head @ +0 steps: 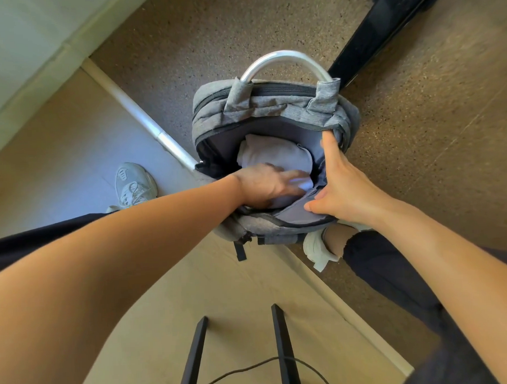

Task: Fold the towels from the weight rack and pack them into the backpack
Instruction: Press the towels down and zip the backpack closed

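A grey backpack (pixel 272 107) stands upright on the floor between my feet, its main compartment unzipped and wide. A folded pale lilac towel (pixel 277 157) lies inside it. My left hand (pixel 266 185) reaches into the opening and presses flat on the towel's near side, fingers spread. My right hand (pixel 342 182) grips the near right rim of the opening, with the thumb up along the zipper edge and the fingers curled over the near flap, holding it apart. No other towel is in view.
A curved metal tube (pixel 284 60) arches just behind the backpack's top handle. A black bar (pixel 384 20) slants away at the top right. My white shoes (pixel 133 184) flank the bag. Two black legs (pixel 285 350) and a cable lie near the bottom edge.
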Action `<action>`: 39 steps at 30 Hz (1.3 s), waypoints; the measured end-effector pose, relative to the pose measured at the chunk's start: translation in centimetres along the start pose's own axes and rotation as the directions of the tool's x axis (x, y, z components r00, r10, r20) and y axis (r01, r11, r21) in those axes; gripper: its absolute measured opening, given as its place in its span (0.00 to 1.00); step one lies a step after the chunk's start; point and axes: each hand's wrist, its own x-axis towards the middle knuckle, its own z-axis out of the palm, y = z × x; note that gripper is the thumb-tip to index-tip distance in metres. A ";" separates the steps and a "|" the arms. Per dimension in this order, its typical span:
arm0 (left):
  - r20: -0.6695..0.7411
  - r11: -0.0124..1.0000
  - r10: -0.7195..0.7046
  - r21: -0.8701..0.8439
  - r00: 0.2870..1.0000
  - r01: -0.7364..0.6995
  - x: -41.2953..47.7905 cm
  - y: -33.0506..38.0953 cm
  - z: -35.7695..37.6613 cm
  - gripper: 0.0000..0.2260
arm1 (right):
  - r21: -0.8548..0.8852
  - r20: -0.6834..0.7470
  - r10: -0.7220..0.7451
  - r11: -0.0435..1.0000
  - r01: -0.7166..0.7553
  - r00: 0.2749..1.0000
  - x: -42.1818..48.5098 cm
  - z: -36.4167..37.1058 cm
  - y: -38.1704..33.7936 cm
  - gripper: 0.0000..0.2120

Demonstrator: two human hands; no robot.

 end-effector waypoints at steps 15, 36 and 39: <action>0.202 0.814 -0.552 -0.080 0.809 0.576 2.1 -0.6 1.2 0.47 | -0.068 0.005 0.011 0.998 -0.011 1.000 -0.1 0.0 -0.3 0.61; 0.304 0.726 -0.577 -0.235 0.758 0.647 6.1 0.5 -0.7 0.48 | 0.048 -0.044 0.017 0.999 -0.015 0.999 -0.3 -1.3 -2.1 0.49; 0.322 0.742 -0.574 -0.184 0.753 0.644 4.6 -0.6 -0.9 0.58 | 0.046 -0.049 0.016 0.999 -0.014 0.999 -0.5 -1.3 -2.3 0.46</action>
